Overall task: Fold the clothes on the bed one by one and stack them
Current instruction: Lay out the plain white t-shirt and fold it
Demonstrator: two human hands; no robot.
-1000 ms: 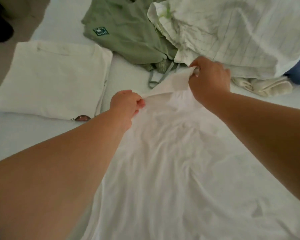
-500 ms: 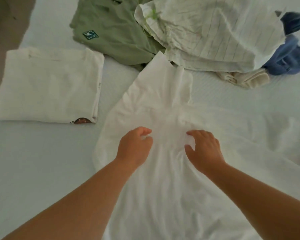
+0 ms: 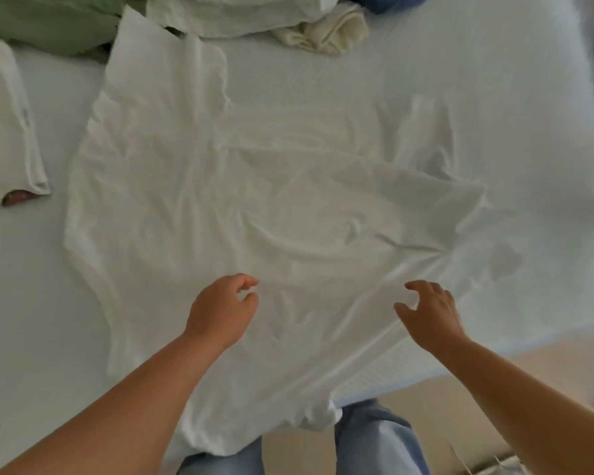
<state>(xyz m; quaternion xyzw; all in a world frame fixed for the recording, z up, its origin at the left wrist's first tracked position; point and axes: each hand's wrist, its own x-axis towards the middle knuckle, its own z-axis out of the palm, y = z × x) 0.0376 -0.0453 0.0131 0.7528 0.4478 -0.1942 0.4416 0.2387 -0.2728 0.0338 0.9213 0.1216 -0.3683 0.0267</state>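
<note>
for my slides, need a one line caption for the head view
Both hands, left and right, hover open over a white shirt spread on the bed.

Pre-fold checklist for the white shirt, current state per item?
1. White shirt spread on the bed: ok.
2. Wrinkles smoothed: not ok, creases across the middle.
3. Hem fully on the bed: not ok, the near edge hangs off.
4. Left hand free: ok, holds nothing.
5. Right hand free: ok, fingers spread above the cloth.
6. Folded white garment clear of the shirt: ok, apart on the left.
</note>
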